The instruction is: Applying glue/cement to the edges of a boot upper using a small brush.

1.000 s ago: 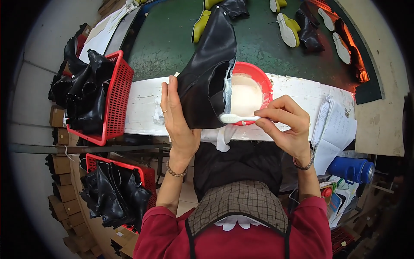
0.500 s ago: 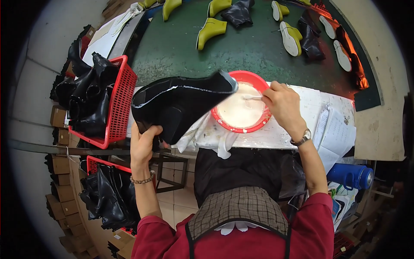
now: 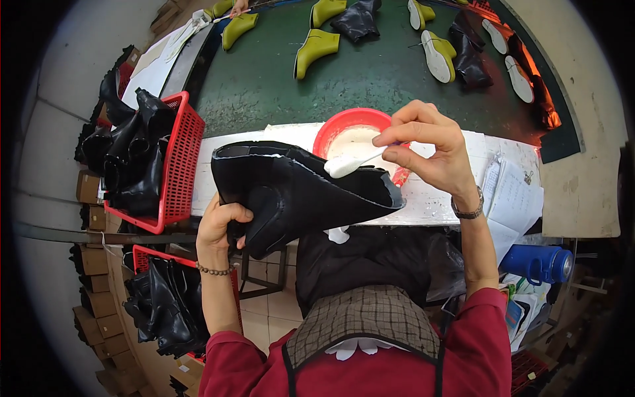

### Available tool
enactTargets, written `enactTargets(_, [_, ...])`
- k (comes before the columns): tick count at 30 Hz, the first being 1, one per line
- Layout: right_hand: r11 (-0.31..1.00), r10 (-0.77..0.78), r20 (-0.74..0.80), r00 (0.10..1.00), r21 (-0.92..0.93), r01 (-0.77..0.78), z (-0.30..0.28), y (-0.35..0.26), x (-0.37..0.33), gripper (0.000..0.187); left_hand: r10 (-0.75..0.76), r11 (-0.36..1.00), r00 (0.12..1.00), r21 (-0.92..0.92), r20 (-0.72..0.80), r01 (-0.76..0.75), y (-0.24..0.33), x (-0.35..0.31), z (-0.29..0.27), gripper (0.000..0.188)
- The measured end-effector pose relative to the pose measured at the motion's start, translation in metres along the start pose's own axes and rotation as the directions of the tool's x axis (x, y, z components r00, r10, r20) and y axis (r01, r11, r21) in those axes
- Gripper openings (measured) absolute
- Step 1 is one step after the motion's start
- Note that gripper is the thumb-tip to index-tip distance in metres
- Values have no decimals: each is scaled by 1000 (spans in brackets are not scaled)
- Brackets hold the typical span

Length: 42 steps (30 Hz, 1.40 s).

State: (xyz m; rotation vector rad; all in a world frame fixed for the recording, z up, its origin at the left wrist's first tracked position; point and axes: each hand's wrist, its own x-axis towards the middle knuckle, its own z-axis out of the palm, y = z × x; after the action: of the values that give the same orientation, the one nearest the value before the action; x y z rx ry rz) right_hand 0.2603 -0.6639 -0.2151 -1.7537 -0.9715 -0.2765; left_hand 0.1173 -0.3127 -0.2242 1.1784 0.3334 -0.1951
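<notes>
Black boot (image 3: 297, 198) held up and tilted, white-loaded brush (image 3: 350, 162) at its edge

Nearest, below the hands, is the person's checked apron (image 3: 364, 321). Left hand (image 3: 220, 223) is wrapped around the boot's lower left part, thumb on the near side; its fingers are partly hidden. The boot hangs above the front of the white worktop (image 3: 456, 205), its long, pale-lined edge turned upward and one end pointing right. Right hand (image 3: 433, 145) is pinched nearly closed on the brush handle, between thumb and fingers. The brush head sits right at the boot's upper edge; whether it touches cannot be told.

By the look of it, the step in hand is laying the brush's white load along that edge. Such a stroke would call for a steady left grip, the edge turned squarely to the bristles and a light right wrist.

Just beyond the boot, a red bowl (image 3: 322, 135) of white liquid (image 3: 357, 140) stands on the worktop. Farther off, lime-green shoes (image 3: 314, 53) lie on a green worktop (image 3: 264, 92), and another person's hand (image 3: 240, 8) shows at the top.
</notes>
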Motion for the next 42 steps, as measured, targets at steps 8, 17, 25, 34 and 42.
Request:
enactTargets(8, [999, 28, -9, 1000, 32, -28, -3, 12, -18, 20, 117, 976, 993, -187, 13, -113, -8, -6, -17, 63])
enactTargets(17, [984, 175, -6, 985, 48, -174, -10, 36, -54, 16, 201, 969, 979, -155, 32, -193, 3, -7, -18, 61])
enactTargets(25, [998, 64, -33, 997, 17, -64, -9, 1, -26, 16, 63, 997, 997, 51, 46, -66, 5, -6, 4, 57])
enactTargets(34, [988, -75, 30, 997, -136, 78, -3, -13, 5, 16, -66, 995, 996, 80, 66, 61, 8, -11, 34, 62])
enactTargets(42, [972, -34, 46, 998, -230, 44, -29, 2, -20, 19, -11, 997, 994, -73, 104, 19, 6, -11, 27, 55])
